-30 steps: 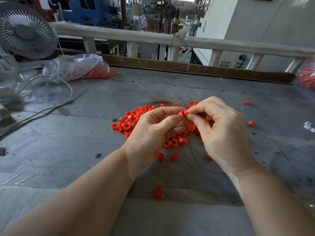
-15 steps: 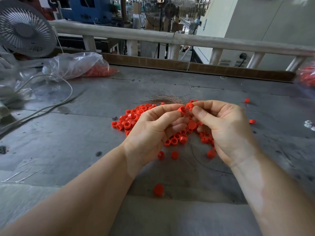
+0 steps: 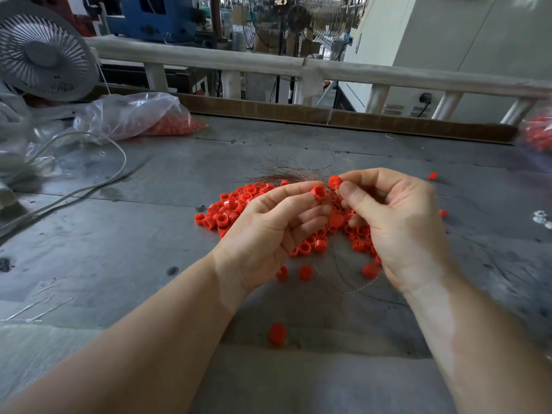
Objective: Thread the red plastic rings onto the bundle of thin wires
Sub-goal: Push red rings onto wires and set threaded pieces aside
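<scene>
Head view only: the left hand (image 3: 268, 225) pinches one red ring (image 3: 318, 193) between thumb and forefinger, its open bore turned up and toward the camera. Just beside it, the right hand (image 3: 400, 222) has its grip pinched on a second ring (image 3: 335, 181), with thin strands running between the two hands. The bundle of wires (image 3: 294, 174) fans out just behind the fingertips, above the pile of loose rings (image 3: 233, 209) on the grey table (image 3: 104, 240).

My judgement is that the splayed wire ends are the main risk. If even a few strands miss the bore, they will fold back and the ring will jam or ride on only part of the bundle. Whether every strand is gathered at the fingertips is too fine to tell. A slack pinch could also let a ring drop into the pile below, or roll off like the strays (image 3: 277, 334) lying nearer the camera. A single fine wire (image 3: 360, 289) curls on the table under the right wrist and might snag.
</scene>
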`<state>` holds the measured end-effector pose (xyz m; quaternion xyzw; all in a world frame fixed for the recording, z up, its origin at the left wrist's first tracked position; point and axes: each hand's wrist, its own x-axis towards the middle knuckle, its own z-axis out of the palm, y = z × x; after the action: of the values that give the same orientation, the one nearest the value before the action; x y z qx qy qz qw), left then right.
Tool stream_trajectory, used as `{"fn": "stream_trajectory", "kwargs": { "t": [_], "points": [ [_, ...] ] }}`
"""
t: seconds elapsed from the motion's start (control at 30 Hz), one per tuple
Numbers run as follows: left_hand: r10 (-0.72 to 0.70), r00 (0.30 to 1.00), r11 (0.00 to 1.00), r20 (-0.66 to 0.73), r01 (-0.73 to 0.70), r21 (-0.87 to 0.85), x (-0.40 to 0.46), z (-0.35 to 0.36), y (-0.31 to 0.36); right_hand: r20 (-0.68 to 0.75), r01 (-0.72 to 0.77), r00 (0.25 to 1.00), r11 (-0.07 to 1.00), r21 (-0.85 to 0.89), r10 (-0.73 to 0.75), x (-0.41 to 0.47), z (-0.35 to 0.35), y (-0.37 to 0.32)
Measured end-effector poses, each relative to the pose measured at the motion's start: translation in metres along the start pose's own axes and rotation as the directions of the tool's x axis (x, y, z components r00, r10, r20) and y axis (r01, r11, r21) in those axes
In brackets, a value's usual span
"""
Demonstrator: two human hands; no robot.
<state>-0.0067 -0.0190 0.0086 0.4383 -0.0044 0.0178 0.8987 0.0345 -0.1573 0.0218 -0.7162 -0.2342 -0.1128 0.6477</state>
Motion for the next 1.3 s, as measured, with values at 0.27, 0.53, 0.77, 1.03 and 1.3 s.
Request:
{"fn": "stream_trajectory", "kwargs": {
  "t": [0.27,0.53,0.77,1.03,1.3],
  "points": [
    [-0.025,0.999,0.999,0.023,0.026,-0.030,0.0003,-0.0017,0.0002,-0.023,0.247,0.964,0.926,-0.286,-0.265,-0.0052,0.0038,-0.0044],
    [-0.051,0.998,0.997,0.031,0.053,-0.064,0.0008,-0.0024,0.0001,-0.005,0.284,0.952,0.894,-0.347,-0.305,-0.0063,0.0037,-0.0023],
    [-0.067,0.997,0.995,0.049,0.071,-0.077,0.0012,-0.0030,-0.0006,0.012,0.333,0.936,0.871,-0.362,-0.353,-0.0058,0.0031,-0.0006],
    [-0.063,0.997,0.996,0.051,0.066,-0.065,0.0002,-0.0022,-0.0002,0.059,0.425,0.895,0.806,-0.412,-0.442,-0.0056,0.0035,0.0001],
    [-0.078,0.996,0.996,0.042,0.080,-0.045,0.0003,-0.0014,-0.0005,0.074,0.457,0.877,0.777,-0.433,-0.475,-0.0048,0.0030,0.0018]
  ]
}}
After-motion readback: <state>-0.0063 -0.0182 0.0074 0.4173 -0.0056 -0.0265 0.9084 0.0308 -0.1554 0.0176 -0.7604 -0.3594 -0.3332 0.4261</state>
